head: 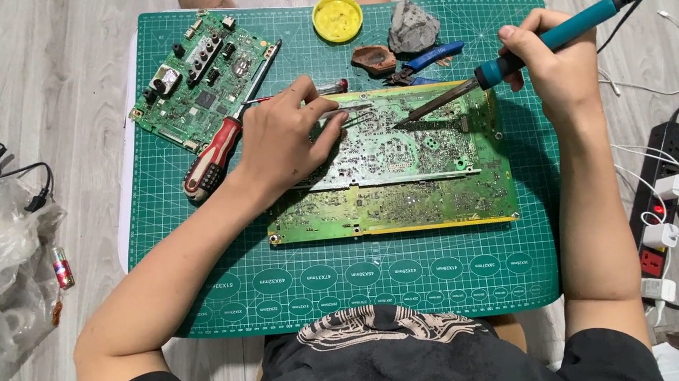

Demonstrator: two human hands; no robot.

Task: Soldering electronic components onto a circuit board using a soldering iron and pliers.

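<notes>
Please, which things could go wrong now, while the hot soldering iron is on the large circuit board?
1. The left hand lies close to the tip of the soldering iron; its fingers could be burned.
2. The large circuit board lies loose on the green cutting mat; it may slide.
3. The iron's cord runs toward the power strip; a snag might jerk the right hand.

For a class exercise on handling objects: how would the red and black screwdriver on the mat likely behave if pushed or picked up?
The screwdriver would probably stay stiff. Its rounded handle suggests it might roll if nudged sideways. The fat handle likely outweighs the thin shaft.
</notes>
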